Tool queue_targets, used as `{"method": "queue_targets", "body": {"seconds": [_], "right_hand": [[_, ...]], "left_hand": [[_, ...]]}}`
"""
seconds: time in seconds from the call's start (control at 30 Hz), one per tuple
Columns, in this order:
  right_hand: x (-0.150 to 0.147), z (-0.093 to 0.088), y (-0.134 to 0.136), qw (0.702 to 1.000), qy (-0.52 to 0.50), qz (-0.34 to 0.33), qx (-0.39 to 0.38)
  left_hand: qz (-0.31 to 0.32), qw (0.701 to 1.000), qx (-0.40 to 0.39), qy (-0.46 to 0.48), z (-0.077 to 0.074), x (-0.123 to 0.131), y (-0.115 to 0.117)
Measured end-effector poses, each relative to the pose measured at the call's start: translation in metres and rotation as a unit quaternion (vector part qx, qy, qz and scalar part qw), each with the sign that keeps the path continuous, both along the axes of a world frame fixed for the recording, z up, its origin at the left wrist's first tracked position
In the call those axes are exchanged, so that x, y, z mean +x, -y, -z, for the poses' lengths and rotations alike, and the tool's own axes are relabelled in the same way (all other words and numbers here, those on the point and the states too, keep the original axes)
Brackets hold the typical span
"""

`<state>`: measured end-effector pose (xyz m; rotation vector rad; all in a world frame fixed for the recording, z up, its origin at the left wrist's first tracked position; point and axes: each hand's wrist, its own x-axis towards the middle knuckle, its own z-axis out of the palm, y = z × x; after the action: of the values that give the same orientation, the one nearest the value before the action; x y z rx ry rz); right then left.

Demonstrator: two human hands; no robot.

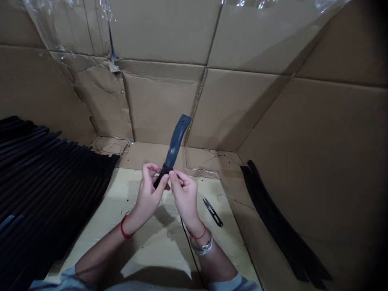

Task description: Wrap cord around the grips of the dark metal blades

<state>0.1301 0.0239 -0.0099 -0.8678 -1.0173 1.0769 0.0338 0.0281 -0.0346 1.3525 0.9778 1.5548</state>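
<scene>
Both hands meet over the pale board and hold a curved, glossy dark strip [176, 143] with a small hole near its upper end. A black fabric sleeve [162, 173] covers the strip's lower part. My left hand [150, 185] is closed around the sleeved part, thumb on top. With thumb and fingers, my right hand [183, 188] pinches the sleeve's edge where the bare strip comes out. A thin black cord [189, 242] runs down from below my right hand, beside the wrist. To the right of that hand lies a pair of black thread snips [213, 212].
A large pile of long black strips [60, 178] fills the left side. On the right, a few flat black strips [273, 218] lean along the cardboard wall [333, 161]. Cardboard panels enclose the back. Loose threads and dark specks lie around the pale board [145, 258].
</scene>
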Motion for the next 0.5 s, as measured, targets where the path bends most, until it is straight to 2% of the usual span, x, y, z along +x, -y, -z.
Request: {"method": "queue_targets", "body": {"seconds": [0.2,0.27,0.4,0.5], "right_hand": [[-0.003,-0.0006,0.0066,0.999,0.026,0.023,-0.003],[-0.0035,-0.0004,0.008,0.999,0.03,0.03,0.0],[-0.0059,0.0006,0.0088,0.999,0.033,0.036,-0.001],[-0.0083,0.0018,0.009,0.997,0.049,0.052,0.01]], "left_hand": [[-0.113,0.98,0.086,-0.139,0.0077,-0.002,0.0014],[-0.157,0.959,0.139,-0.191,0.0083,-0.0026,0.0005],[-0.229,0.889,0.253,-0.304,0.0093,-0.0033,-0.0012],[-0.232,0.875,0.261,-0.335,0.009,-0.0047,0.0004]]}}
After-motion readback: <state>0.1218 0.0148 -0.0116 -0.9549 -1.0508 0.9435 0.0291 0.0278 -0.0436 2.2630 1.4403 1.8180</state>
